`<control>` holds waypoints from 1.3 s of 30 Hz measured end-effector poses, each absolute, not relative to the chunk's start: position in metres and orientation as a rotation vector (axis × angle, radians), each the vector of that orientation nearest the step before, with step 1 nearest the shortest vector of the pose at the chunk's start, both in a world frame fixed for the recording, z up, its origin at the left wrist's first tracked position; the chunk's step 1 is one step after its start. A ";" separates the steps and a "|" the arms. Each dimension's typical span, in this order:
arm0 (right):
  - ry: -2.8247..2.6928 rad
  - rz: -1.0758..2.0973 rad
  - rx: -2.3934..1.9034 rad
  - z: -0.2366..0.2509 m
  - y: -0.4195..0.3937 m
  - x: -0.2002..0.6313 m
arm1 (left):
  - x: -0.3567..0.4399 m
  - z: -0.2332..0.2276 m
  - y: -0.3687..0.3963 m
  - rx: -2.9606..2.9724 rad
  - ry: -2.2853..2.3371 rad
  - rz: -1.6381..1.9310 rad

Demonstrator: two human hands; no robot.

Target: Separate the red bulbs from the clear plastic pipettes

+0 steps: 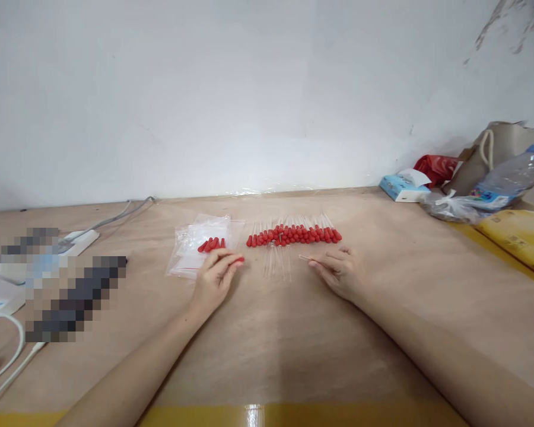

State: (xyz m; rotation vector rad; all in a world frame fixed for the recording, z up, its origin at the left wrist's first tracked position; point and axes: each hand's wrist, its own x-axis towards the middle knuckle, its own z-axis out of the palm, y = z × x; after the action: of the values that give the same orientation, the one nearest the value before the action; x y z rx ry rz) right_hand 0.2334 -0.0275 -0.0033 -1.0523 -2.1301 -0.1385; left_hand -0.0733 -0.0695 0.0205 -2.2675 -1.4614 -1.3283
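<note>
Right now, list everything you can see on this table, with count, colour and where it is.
table: one, tan covering, yellow strip along near edge
assembled droppers: a row too crowded to count, red bulbs on clear tubes, centre
bare glass tubes: a few, clear, just in front of that row
loose bulbs: several, red, on the plastic bags
plastic bags: a few, clear, left of centre
tissue pack: one, blue and white, far right
red bag: one, behind the tissues
water bottle: one, clear, blue cap, lying at right
yellow parcel: one, right edge
power strip: one, white, left
left hand: pinches a red bulb
right hand: pinches a clear tube
</note>
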 end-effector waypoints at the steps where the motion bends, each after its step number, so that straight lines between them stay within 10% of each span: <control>1: -2.141 -0.126 -1.073 -0.004 -0.029 0.229 | -0.079 0.023 -0.067 -2.144 -1.540 -1.360; 17: -2.127 -0.005 -1.456 0.009 -0.035 0.172 | -0.148 0.028 -0.031 -1.709 -2.386 -0.927; 39: -1.992 0.197 -1.338 0.001 -0.031 0.188 | -0.080 0.033 -0.024 -2.331 -1.630 -0.674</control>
State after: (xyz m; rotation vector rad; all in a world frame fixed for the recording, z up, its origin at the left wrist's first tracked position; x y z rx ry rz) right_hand 0.1884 -0.0307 0.0013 -1.3375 -1.9919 0.1973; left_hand -0.0795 -0.0244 0.0335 -2.3307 -1.6296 -0.6742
